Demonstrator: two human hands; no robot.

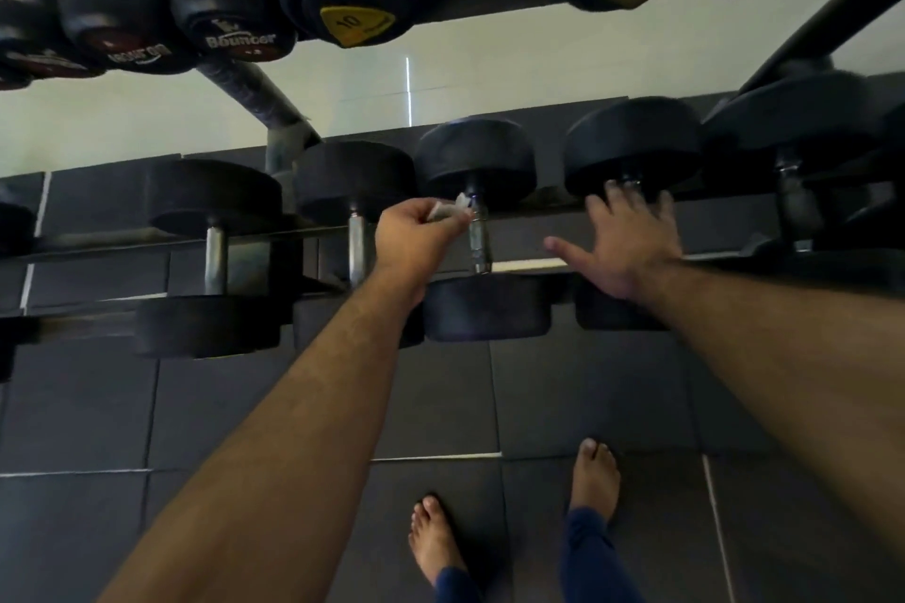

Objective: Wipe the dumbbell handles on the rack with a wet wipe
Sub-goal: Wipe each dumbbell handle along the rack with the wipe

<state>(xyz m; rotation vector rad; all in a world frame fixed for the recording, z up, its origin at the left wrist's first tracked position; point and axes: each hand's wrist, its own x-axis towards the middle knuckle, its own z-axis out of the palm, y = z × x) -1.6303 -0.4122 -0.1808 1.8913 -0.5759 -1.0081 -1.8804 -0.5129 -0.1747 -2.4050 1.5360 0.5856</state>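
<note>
Several black round-headed dumbbells lie across the lower rack rails point(303, 233). My left hand point(416, 238) pinches a crumpled white wet wipe point(453, 209) beside the top of the middle dumbbell's chrome handle point(479, 240). My right hand point(624, 242) is spread with straight fingers over the handle of the dumbbell point(631, 147) to the right, hiding most of that handle. Two more chrome handles point(215, 255) point(356, 247) show to the left.
An upper shelf holds more dumbbells, one with a yellow "10" label point(350, 22). A slanted rack post point(264, 98) runs down at the left. Black rubber floor tiles point(563, 387) lie below, with my bare feet point(433, 539) on them. A pale wall is behind.
</note>
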